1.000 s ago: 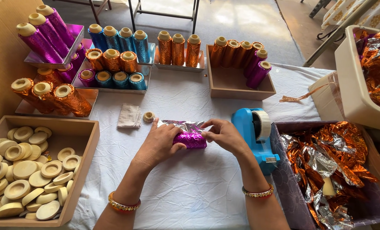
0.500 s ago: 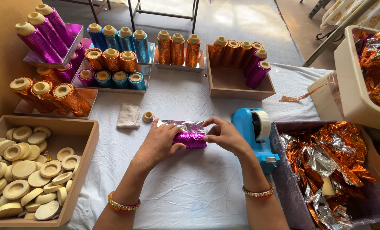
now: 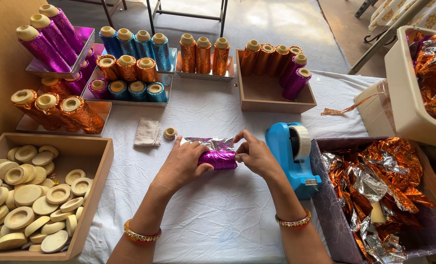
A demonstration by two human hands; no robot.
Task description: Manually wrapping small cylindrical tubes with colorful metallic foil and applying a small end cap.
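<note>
Two hands hold a purple roll (image 3: 219, 159) on the white cloth (image 3: 218, 215), near the middle of the table. Silver foil (image 3: 209, 143) sticks out behind it. The left hand (image 3: 181, 164) wraps its fingers over one end. The right hand (image 3: 255, 155) pinches the other end with thumb and fingertips. A blue tape holder (image 3: 292, 156) sits just beside the right hand. A small round cap (image 3: 169, 133) lies near the foil.

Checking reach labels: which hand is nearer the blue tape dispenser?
Right. The right hand sits just left of the blue tape dispenser, close but apart from it, pinching the purple foil roll. The left hand holds the roll's far end, farther from the dispenser.
</note>
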